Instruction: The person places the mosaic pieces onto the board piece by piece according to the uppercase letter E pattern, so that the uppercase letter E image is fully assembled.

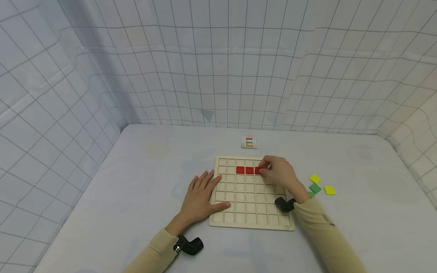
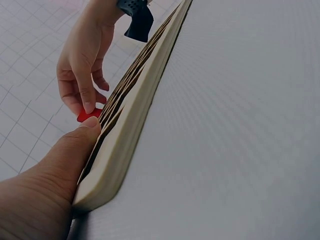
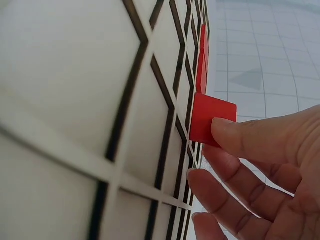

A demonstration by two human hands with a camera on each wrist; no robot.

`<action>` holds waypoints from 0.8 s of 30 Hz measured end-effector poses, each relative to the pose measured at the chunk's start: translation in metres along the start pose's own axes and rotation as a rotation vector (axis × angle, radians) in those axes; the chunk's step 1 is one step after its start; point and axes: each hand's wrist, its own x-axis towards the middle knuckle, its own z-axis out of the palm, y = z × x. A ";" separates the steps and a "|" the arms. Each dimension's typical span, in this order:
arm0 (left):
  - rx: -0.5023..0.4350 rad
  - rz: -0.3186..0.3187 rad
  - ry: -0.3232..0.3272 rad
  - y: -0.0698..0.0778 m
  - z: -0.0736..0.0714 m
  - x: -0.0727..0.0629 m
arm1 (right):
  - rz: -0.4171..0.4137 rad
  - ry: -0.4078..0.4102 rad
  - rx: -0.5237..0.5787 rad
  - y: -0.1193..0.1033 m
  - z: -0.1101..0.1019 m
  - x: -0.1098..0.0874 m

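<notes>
A pale wooden grid board (image 1: pixel 249 219) lies flat on the table, with two red square tiles (image 1: pixel 240 170) side by side in its second row from the far edge. My right hand (image 1: pixel 279 172) pinches a third red tile (image 3: pixel 207 117) between thumb and fingers. That tile is tilted, its lower edge right at the grid beside the other two. My left hand (image 1: pixel 198 198) rests on the board's left edge with fingers spread, its thumb (image 2: pixel 75 150) lying over the rim.
Right of the board lie yellow tiles (image 1: pixel 329 190) and green tiles (image 1: pixel 315 188), partly behind the right wrist. A small card (image 1: pixel 249 142) with a coloured grid pattern lies beyond the board. White checked cloth (image 1: pixel 222 70) hangs around the table.
</notes>
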 end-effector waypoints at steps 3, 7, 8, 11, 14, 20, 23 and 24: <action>-0.002 0.005 0.007 0.000 0.000 -0.001 | 0.018 -0.014 -0.009 -0.002 0.000 0.000; -0.006 0.010 0.012 0.001 0.000 -0.001 | 0.022 -0.033 -0.028 -0.002 -0.001 -0.001; -0.007 0.010 0.012 0.001 0.000 -0.001 | 0.015 -0.037 -0.033 -0.002 -0.001 -0.001; -0.006 0.008 0.009 0.001 0.000 -0.001 | -0.020 -0.044 -0.063 -0.002 -0.002 -0.003; -0.006 0.008 0.010 0.001 -0.001 -0.001 | -0.056 -0.056 -0.092 -0.001 -0.004 -0.006; -0.006 0.014 0.018 0.001 -0.001 -0.001 | -0.098 -0.098 -0.137 0.001 -0.005 -0.012; -0.007 0.014 0.018 0.001 0.000 -0.001 | -0.104 -0.117 -0.143 0.003 -0.005 -0.015; -0.007 0.014 0.017 0.000 0.000 -0.001 | -0.100 -0.122 -0.141 0.004 -0.005 -0.016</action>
